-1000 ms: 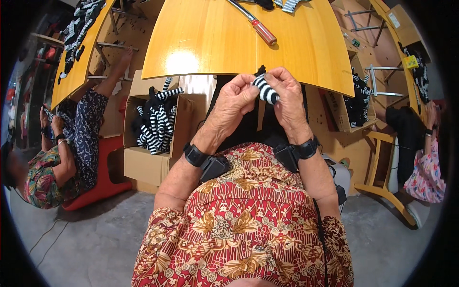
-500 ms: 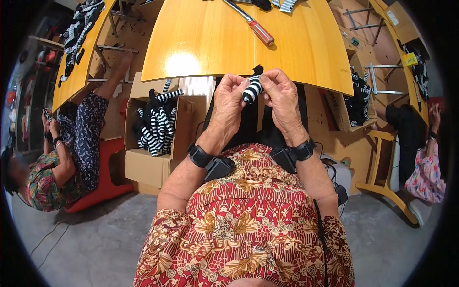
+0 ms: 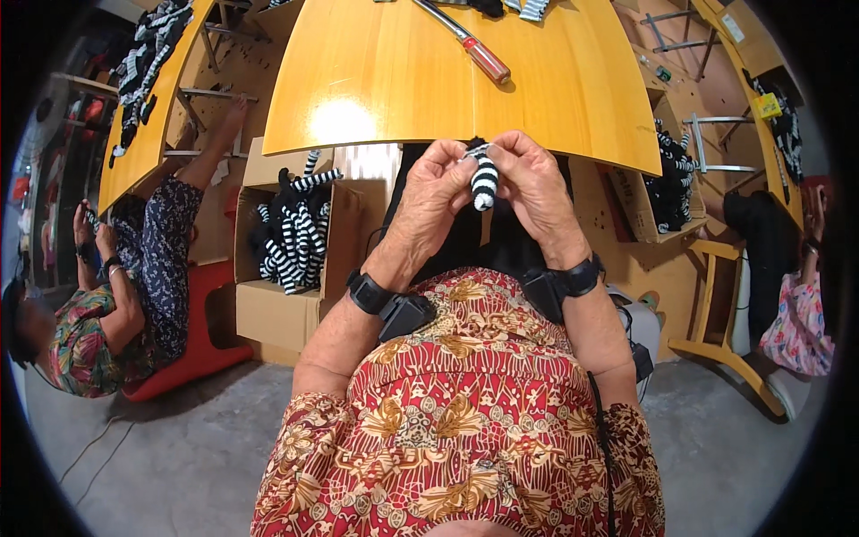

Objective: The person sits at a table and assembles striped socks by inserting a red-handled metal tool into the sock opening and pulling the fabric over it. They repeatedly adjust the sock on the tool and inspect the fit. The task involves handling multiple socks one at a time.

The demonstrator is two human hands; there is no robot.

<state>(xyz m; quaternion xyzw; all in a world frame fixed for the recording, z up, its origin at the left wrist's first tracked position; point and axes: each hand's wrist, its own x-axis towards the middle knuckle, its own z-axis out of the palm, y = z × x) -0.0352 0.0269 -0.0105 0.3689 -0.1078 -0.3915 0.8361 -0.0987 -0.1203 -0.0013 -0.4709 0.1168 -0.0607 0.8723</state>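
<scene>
A small tube of black-and-white striped knit fabric [image 3: 484, 183] hangs between my hands, just in front of the table's near edge. Its dark end points up toward the table and its striped end hangs toward me. My left hand [image 3: 440, 183] pinches it from the left near the upper end. From the other side, my right hand [image 3: 530, 179] pinches the same end between thumb and fingers. The fingertips partly cover the dark end. A screwdriver-like tool with a red handle [image 3: 488, 61] and a metal shaft lies on the table beyond my hands.
The yellow table [image 3: 385, 80] has striped and black fabric pieces [image 3: 531, 9] at its far edge. A cardboard box [image 3: 277, 313] of striped knit pieces stands left, another box [image 3: 637, 210] right. Co-workers sit at both sides, near a red stool [image 3: 201, 358] and wooden chair [image 3: 716, 353].
The striped piece has swung from slanting to hanging nearly straight down, with more of its striped end showing. My fingers have shifted up toward its dark end.
</scene>
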